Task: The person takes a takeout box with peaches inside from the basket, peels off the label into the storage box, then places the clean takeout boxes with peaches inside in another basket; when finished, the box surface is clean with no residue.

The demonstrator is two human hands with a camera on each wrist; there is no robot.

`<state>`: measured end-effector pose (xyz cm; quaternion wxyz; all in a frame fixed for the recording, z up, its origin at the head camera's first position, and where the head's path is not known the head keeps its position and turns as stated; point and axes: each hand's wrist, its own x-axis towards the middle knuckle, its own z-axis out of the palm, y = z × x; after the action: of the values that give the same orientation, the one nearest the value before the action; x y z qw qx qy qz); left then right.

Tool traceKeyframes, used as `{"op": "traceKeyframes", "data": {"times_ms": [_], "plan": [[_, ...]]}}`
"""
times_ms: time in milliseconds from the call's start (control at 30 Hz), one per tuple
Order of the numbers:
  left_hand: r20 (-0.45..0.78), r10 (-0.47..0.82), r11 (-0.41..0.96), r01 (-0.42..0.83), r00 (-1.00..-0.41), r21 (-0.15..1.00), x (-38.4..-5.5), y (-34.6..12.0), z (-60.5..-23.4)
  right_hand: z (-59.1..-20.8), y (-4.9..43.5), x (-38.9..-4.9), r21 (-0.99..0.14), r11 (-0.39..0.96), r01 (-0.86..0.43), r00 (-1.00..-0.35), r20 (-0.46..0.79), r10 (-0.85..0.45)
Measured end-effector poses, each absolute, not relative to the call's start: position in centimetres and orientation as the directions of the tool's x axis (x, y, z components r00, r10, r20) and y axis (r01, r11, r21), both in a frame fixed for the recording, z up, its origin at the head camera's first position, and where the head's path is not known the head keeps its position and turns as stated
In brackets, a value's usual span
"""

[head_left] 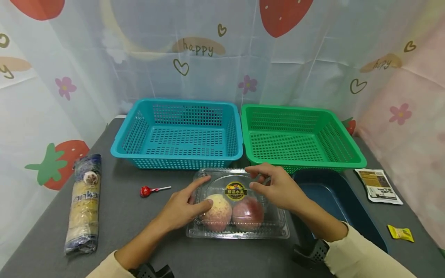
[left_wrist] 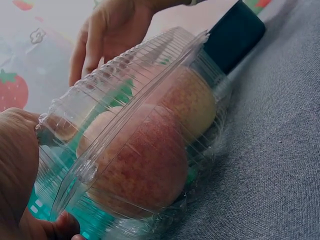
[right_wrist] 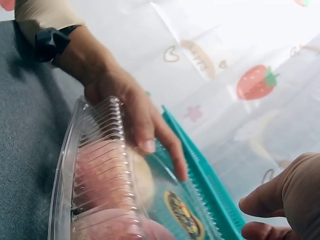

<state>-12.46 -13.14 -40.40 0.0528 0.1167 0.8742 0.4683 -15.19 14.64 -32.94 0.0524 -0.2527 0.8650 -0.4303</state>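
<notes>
Tabletop [head_left: 121,208]: left basket [head_left: 174,157] and right basket [head_left: 306,165] side by side at back, lidded box [head_left: 240,233] before their meeting point.
Box: two fruits [head_left: 217,212] inside, side by side. Left of box: lollipop [head_left: 146,191], then roll [head_left: 83,204]. Right: tray [head_left: 333,193], before right basket; beyond it, pouch [head_left: 379,187], small packet [head_left: 401,233] in front.

Head view: high, from the person's head, facing forward and down; widest of three, grey table [head_left: 121,216] to printed curtain [head_left: 222,83]; left wrist view: low, close in, tilted, facing across the clear box [head_left: 240,234] toward the right hand [head_left: 276,186]; right wrist view: likewise low, close, tilted, facing the left hand [head_left: 185,209]; box and curtain shared by all.
</notes>
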Motion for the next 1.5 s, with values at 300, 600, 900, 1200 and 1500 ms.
{"op": "traceKeyframes", "data": {"times_ms": [300,600,900,1200,1500], "plan": [[-0.003,0.25,0.538,0.136,-0.968,0.832,-12.5,-13.2,-40.5,-34.1,12.7,-16.2,-0.73,0.537,-0.423,-0.861,0.138,-0.49],[-0.009,0.258,0.528,0.133,-0.966,0.839,-12.4,-13.3,-40.3,-34.6,11.7,-16.5,-0.666,0.604,-0.437,-0.864,0.125,-0.488],[-0.021,0.263,0.519,0.123,-0.965,0.846,-12.3,-13.2,-40.2,-35.0,10.9,-16.2,-0.607,0.687,-0.4,-0.896,0.099,-0.434],[-0.007,0.268,0.531,0.141,-0.963,0.836,-12.4,-13.1,-40.3,-35.0,10.0,-15.8,-0.584,0.733,-0.349,-0.931,0.126,-0.343],[0.0,0.262,0.528,0.144,-0.965,0.837,-12.3,-13.1,-40.2,-34.1,11.1,-15.4,-0.727,0.591,-0.35,-0.921,0.154,-0.357]]}}
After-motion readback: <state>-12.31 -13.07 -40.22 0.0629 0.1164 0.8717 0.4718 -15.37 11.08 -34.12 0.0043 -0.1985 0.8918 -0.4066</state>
